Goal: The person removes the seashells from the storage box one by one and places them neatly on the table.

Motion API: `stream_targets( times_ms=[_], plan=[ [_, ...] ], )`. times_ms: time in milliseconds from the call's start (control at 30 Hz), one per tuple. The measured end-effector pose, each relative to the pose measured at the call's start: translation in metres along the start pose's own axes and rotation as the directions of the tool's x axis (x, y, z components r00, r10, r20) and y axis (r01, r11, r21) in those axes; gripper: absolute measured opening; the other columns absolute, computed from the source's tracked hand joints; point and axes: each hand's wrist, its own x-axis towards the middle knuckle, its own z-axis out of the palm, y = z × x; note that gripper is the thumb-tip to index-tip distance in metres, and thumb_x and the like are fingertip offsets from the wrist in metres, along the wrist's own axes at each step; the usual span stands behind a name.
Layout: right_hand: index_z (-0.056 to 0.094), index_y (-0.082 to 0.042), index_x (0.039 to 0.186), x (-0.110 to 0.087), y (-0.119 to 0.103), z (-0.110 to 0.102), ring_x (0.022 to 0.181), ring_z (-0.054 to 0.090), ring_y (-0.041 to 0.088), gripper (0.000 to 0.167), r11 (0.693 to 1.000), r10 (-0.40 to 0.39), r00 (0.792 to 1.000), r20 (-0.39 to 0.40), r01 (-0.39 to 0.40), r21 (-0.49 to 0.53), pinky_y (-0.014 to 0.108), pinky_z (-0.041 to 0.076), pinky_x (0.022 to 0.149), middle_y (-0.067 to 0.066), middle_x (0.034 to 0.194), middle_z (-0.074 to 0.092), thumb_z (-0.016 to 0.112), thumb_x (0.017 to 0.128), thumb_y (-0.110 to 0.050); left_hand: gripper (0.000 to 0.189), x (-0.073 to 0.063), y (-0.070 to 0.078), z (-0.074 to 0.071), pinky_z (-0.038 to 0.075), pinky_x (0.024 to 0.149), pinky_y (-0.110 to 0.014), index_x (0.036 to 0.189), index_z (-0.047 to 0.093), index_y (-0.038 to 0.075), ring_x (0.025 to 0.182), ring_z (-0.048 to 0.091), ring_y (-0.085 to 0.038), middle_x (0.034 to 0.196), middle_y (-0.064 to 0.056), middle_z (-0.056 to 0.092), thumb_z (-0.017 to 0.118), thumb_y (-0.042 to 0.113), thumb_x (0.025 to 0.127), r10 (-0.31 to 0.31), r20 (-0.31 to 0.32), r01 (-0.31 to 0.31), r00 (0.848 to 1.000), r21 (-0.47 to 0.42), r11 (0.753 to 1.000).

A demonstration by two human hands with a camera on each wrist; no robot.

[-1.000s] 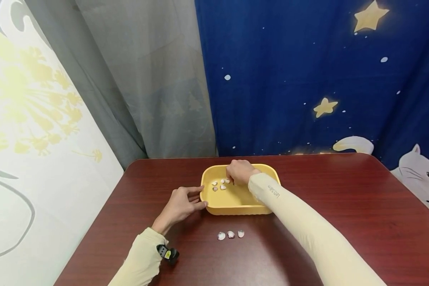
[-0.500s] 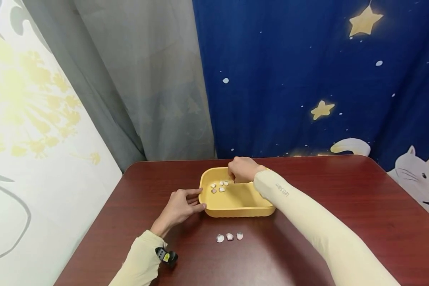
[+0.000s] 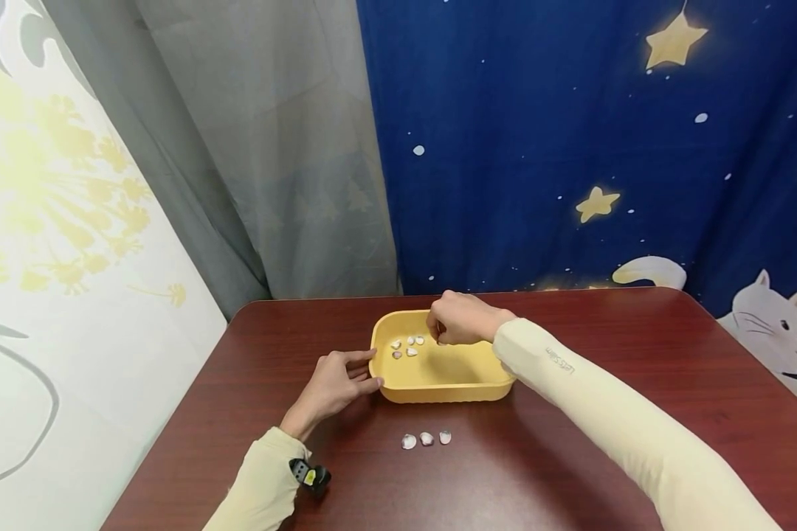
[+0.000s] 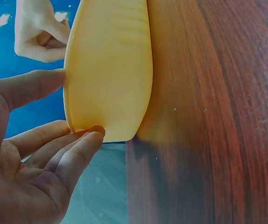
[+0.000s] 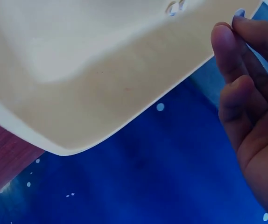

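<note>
A yellow plastic tray [image 3: 448,394] stands on the table with several small seashells [image 3: 412,352] grouped in its left half. My left hand [image 3: 332,383] grips the tray's left end, thumb and fingers at its rim and outer wall, as the left wrist view confirms. Over the back of the tray is my right hand [image 3: 468,318], fingers curled. In the right wrist view its thumb and fingertip pinch a small pale seashell [image 5: 239,13], mostly hidden. In front of the tray, three seashells [image 3: 426,439] lie in a row on the table.
The dark red wooden table [image 3: 624,369] reaches back to a blue star-patterned curtain [image 3: 518,147] and a grey curtain [image 3: 292,147]. At the left is a white patterned wall [image 3: 93,339]. A black device [image 3: 311,476] is strapped to my left wrist.
My right hand has risen slightly and shifted right, away from the shells in the tray, its forearm swinging right. My left hand keeps its grip on the tray. The view has tilted a little.
</note>
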Motion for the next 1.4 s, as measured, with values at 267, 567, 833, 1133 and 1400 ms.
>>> stream_targets(
  times_ms=[267, 567, 833, 1133, 1400],
  plan=[
    [0.077, -0.020, 0.076, -0.024, -0.006, -0.003, 0.066, 0.058, 0.002, 0.015, 0.997, -0.074, 0.993, -0.089, 0.075, 0.008, 0.020, 0.053, 0.063, -0.012, 0.072, 0.070, 0.074, 0.083, -0.006, 0.057, 0.000, 0.002, 0.001, 0.062, 0.091, -0.037, 0.135, 0.063, 0.005, 0.114, 0.071, -0.024, 0.136, -0.015, 0.065, 0.082, 0.014, 0.082, -0.004, -0.001, 0.004, 1.000, 0.004, 1.000],
    [0.076, -0.020, 0.075, -0.047, -0.010, 0.005, 0.062, 0.054, -0.002, 0.012, 0.989, -0.129, 0.973, -0.193, 0.141, 0.048, 0.016, 0.048, 0.058, -0.015, 0.067, 0.067, 0.079, 0.081, -0.011, 0.058, 0.000, 0.002, -0.001, 0.061, 0.091, -0.036, 0.136, 0.063, 0.003, 0.115, 0.071, -0.025, 0.137, -0.015, 0.065, 0.082, 0.013, 0.082, -0.009, 0.005, 0.009, 1.000, 0.005, 1.000],
    [0.076, -0.023, 0.077, -0.064, -0.016, 0.011, 0.066, 0.057, 0.000, 0.011, 0.989, -0.113, 0.967, -0.229, 0.131, 0.066, 0.015, 0.048, 0.062, -0.017, 0.069, 0.067, 0.079, 0.081, -0.013, 0.057, -0.001, 0.002, -0.002, 0.062, 0.091, -0.035, 0.135, 0.063, 0.003, 0.115, 0.071, -0.024, 0.136, -0.015, 0.065, 0.082, 0.013, 0.082, 0.000, 0.000, 0.000, 1.000, 0.002, 1.000],
    [0.075, -0.021, 0.078, -0.079, -0.030, 0.023, 0.063, 0.054, -0.005, 0.012, 0.985, -0.107, 0.970, -0.216, 0.134, 0.111, 0.015, 0.049, 0.061, -0.016, 0.068, 0.066, 0.077, 0.083, -0.011, 0.057, -0.001, 0.002, -0.001, 0.062, 0.090, -0.035, 0.136, 0.063, 0.003, 0.114, 0.071, -0.024, 0.136, -0.016, 0.066, 0.082, 0.012, 0.083, -0.005, 0.006, 0.005, 1.000, 0.001, 1.000],
    [0.074, -0.022, 0.075, -0.088, -0.037, 0.040, 0.061, 0.051, -0.006, 0.015, 0.986, -0.116, 0.971, -0.209, 0.138, 0.093, 0.013, 0.046, 0.058, -0.017, 0.065, 0.064, 0.078, 0.081, -0.010, 0.057, -0.001, 0.002, -0.001, 0.062, 0.090, -0.035, 0.136, 0.062, 0.002, 0.115, 0.071, -0.024, 0.136, -0.016, 0.065, 0.081, 0.012, 0.083, -0.010, 0.006, 0.010, 1.000, -0.003, 1.000]
  ],
)
